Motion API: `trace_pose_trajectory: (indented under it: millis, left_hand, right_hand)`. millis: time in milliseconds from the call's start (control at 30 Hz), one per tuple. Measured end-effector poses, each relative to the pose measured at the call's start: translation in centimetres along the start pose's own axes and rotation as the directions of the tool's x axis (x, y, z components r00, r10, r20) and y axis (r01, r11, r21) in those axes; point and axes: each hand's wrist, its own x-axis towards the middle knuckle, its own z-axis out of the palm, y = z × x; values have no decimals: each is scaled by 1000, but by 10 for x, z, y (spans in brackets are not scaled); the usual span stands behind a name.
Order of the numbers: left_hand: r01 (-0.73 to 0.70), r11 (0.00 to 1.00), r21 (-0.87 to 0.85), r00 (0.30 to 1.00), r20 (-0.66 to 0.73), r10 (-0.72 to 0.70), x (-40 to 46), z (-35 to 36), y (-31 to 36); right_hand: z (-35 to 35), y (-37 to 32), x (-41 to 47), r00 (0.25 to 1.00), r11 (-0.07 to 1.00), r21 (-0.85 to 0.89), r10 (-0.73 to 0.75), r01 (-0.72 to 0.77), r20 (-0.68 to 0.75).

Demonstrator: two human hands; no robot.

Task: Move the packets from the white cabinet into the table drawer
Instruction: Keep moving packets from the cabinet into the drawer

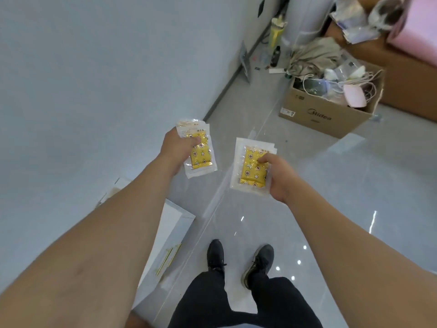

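- Glossy grey floor (354, 185) under my black shoes (238, 261) — a white cabinet (170, 233) with gold handles stands at my left.
- Cardboard box (326, 114) crammed with cables and clutter, well ahead on the right.
- My left hand (176, 147) grips a stack of clear packets (201, 152) with yellow star-print contents, held in the air.
- My right hand (277, 176) pinches a second stack (251, 168) — thumb on top, apart from the first.

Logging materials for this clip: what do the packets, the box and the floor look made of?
Packets: clear glossy plastic film, judging by glare, around yellow printed wrappers, possibly foil. Box: brown matte corrugated cardboard, probably. Floor: polished grey tile, mirror-like light spots.
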Motion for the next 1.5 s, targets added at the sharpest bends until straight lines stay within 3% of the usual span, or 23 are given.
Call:
trace_pose_trajectory:
  millis: [233, 433, 633, 800, 1000, 1233, 1500]
  left_hand:
    - [-93, 982, 161, 978, 199, 60, -9, 160, 21]
    - [-139, 951, 277, 933, 359, 32, -44, 334, 19]
    - [-287, 897, 338, 803, 595, 33, -97, 500, 29]
    - [-422, 842, 336, 666, 745, 37, -132, 593, 51]
    - [-492, 804, 333, 578, 816, 16, -115, 680, 80]
    - [-484, 791, 374, 548, 834, -60, -101, 772, 97]
    - [-540, 751, 380, 507, 859, -71, -141, 917, 115]
  right_hand:
    - [-140, -11, -11, 989, 966, 238, -75, 103, -124]
    - [-298, -9, -27, 949, 923, 359, -21, 140, -316]
    - [-439, 2, -56, 879, 812, 526, 34, 253, -476]
    - [-506, -3, -70, 833, 691, 620, 44, 373, -551]
    - [-554, -38, -51, 772, 642, 619, 67, 451, -632]
    - [-616, -83, -39, 729, 572, 642, 108, 511, -676]
    - [-740, -115, -47, 675, 464, 661, 167, 589, -719]
